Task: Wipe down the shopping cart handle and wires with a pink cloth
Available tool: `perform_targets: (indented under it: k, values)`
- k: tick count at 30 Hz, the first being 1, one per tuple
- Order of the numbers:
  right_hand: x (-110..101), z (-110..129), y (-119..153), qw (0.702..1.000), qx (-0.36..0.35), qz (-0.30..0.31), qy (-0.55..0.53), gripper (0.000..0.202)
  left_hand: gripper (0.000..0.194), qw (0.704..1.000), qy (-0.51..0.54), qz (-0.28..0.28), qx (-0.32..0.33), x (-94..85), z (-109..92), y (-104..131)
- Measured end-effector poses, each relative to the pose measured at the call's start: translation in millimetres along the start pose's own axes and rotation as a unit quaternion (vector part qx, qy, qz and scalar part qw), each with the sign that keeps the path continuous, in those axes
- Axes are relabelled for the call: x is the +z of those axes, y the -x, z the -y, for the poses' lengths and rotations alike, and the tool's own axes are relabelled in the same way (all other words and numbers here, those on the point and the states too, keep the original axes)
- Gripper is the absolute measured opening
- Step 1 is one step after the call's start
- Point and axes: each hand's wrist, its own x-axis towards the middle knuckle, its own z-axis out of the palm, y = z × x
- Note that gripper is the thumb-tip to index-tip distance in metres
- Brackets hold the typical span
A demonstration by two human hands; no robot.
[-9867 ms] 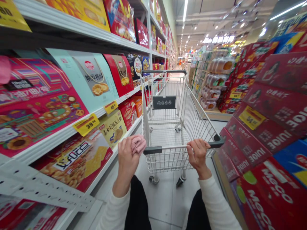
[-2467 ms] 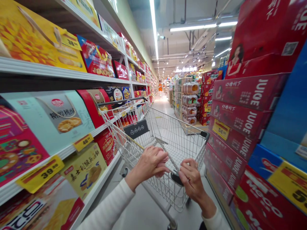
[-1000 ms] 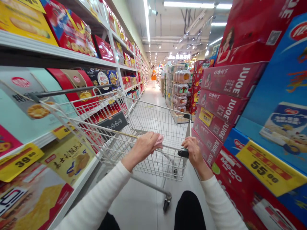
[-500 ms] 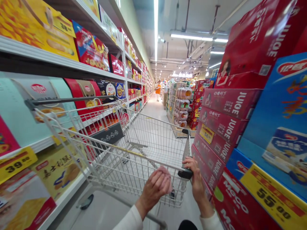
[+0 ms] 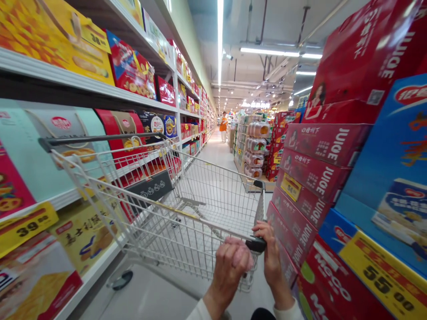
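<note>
A wire shopping cart (image 5: 189,214) stands at an angle in front of me, its dark handle (image 5: 103,139) toward the shelf on the left. My left hand (image 5: 225,269) is closed around a crumpled pink cloth (image 5: 246,257), close to the cart's near right corner. That corner has a black plastic cap (image 5: 256,244). My right hand (image 5: 271,255) grips the cart there, its fingers curled over the rim beside the cap. No goods show in the basket.
Shelves of boxed snacks (image 5: 131,66) line the left side. Stacked red boxes (image 5: 313,162) and a blue box (image 5: 380,178) rise close on the right. The aisle floor (image 5: 215,153) runs ahead toward a person in orange (image 5: 223,126).
My left hand has moved right and slightly down with the pink cloth, nearer the corner cap. My right hand keeps its hold on the cart. The distant person shows more plainly.
</note>
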Motion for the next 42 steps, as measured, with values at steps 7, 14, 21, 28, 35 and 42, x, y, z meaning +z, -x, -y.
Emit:
perform_targets:
  k: [7,14,21,28,35,42]
  values:
    - [2,3,3,1.000,-0.020,0.013,-0.006,0.033,0.036,0.982,-0.064,-0.079,-0.162,-26.9,44,-7]
    - [9,16,13,0.999,0.016,0.031,-0.040,0.036,0.033,0.988,-0.012,-0.058,-0.145,-11.9,-9,3]
    - [15,33,20,0.997,0.057,0.037,-0.039,0.045,0.033,0.944,-0.049,-0.147,-0.292,-30.0,32,16]
    - [28,37,34,0.996,0.060,0.039,-0.052,0.049,0.034,0.988,-0.025,-0.045,-0.145,-38.8,2,31]
    - [32,44,37,0.996,0.044,0.061,-0.043,0.041,0.033,0.953,-0.071,-0.130,-0.264,-55.4,43,28]
    - [39,47,36,0.999,0.028,0.016,-0.016,0.046,0.033,0.981,-0.031,-0.071,-0.180,-42.3,6,38]
